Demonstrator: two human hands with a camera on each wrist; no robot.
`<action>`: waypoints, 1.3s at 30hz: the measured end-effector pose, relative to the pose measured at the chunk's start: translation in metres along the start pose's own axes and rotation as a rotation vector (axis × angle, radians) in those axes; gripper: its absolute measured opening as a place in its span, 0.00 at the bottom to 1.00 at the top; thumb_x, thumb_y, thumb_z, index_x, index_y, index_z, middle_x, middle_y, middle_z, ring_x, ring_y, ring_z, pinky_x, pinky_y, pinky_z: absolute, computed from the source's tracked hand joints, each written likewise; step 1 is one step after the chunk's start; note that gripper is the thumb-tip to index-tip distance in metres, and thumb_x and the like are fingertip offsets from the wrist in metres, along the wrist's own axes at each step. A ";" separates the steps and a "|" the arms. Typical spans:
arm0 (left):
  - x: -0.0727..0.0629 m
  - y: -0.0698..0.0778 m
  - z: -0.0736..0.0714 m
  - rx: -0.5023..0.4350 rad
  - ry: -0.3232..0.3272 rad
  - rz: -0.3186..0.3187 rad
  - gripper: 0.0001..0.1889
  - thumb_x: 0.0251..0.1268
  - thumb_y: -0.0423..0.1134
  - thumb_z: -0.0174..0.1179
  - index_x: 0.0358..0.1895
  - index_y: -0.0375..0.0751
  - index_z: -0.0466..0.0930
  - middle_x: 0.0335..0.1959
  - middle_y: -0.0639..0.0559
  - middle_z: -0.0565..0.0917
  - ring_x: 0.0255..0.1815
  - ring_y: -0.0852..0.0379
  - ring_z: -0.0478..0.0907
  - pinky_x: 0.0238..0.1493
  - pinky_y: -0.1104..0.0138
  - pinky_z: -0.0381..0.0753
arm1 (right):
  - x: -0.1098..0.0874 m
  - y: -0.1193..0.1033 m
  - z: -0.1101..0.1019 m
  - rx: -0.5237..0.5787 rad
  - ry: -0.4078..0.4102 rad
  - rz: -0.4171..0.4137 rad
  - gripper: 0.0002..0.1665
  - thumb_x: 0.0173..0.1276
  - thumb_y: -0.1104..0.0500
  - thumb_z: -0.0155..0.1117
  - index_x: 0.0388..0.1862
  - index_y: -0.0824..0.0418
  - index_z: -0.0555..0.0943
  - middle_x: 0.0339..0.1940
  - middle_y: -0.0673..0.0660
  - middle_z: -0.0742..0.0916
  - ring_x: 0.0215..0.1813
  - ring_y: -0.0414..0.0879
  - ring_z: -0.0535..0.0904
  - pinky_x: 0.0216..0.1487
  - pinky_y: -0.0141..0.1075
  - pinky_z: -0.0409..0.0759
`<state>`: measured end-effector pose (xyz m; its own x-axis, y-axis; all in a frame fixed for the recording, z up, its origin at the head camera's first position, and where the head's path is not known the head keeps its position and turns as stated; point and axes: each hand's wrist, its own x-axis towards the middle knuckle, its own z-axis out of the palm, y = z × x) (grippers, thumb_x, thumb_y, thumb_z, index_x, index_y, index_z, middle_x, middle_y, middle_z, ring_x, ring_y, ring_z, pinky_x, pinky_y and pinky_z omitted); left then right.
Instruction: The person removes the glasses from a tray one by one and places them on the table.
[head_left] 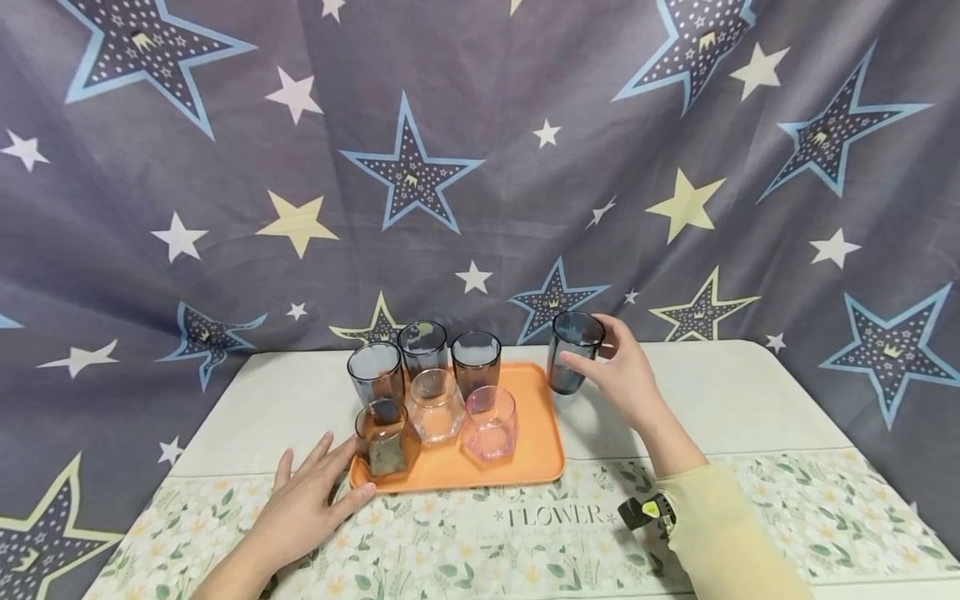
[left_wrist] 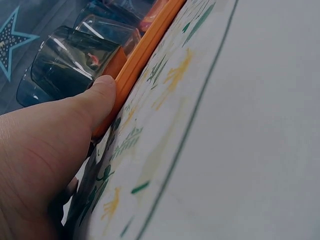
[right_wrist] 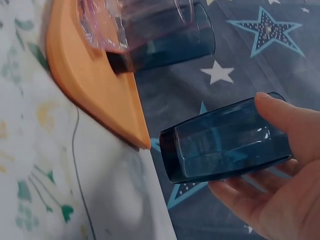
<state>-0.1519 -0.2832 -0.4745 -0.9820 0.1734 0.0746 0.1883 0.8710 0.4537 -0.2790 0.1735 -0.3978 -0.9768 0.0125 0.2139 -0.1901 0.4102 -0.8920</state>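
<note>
My right hand [head_left: 622, 375] grips a tall blue drinking glass [head_left: 567, 367] just right of the orange tray [head_left: 536, 450], thumb on one side and fingers round the other. In the right wrist view, the same blue glass [right_wrist: 225, 142] is see-through; whether its base touches the table I cannot tell. My left hand [head_left: 311, 504] rests at the tray's left front corner, fingers spread, the thumb [left_wrist: 104, 87] against the rim. Closest to it on the tray is a brownish glass [head_left: 386, 450]. A clear glass [head_left: 437, 417] and a pink glass [head_left: 491, 433] with angular bases stand beside it.
Behind these on the tray are a blue-grey glass [head_left: 375, 375] and two dark glasses, one at the back [head_left: 422, 354] and one to its right [head_left: 476, 362]. A floral cloth [head_left: 540, 558] covers the table front. A starry curtain [head_left: 495, 225] hangs behind the table.
</note>
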 end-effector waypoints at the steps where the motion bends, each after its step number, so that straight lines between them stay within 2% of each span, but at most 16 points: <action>1: 0.000 0.000 0.000 0.003 0.000 0.000 0.45 0.79 0.70 0.60 0.84 0.39 0.71 0.81 0.37 0.75 0.88 0.28 0.54 0.78 0.21 0.29 | 0.001 0.002 -0.001 -0.003 0.005 0.006 0.53 0.72 0.47 0.84 0.86 0.59 0.66 0.73 0.66 0.80 0.72 0.64 0.77 0.70 0.57 0.79; 14: -0.002 0.003 0.001 0.011 0.004 -0.005 0.45 0.80 0.69 0.61 0.84 0.39 0.72 0.80 0.37 0.75 0.88 0.29 0.54 0.78 0.22 0.29 | 0.007 0.023 -0.010 -0.011 0.034 0.074 0.57 0.72 0.45 0.83 0.89 0.59 0.62 0.75 0.68 0.77 0.75 0.66 0.75 0.75 0.59 0.75; 39: -0.001 0.002 0.002 0.018 0.009 0.006 0.44 0.80 0.69 0.61 0.84 0.39 0.72 0.81 0.37 0.74 0.88 0.28 0.54 0.78 0.22 0.30 | 0.012 0.036 -0.010 -0.060 0.058 0.068 0.56 0.73 0.48 0.83 0.89 0.61 0.62 0.75 0.70 0.78 0.74 0.68 0.75 0.75 0.60 0.74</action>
<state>-0.1504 -0.2811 -0.4756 -0.9810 0.1743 0.0849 0.1938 0.8782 0.4372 -0.2971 0.1976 -0.4236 -0.9796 0.0940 0.1777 -0.1155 0.4605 -0.8801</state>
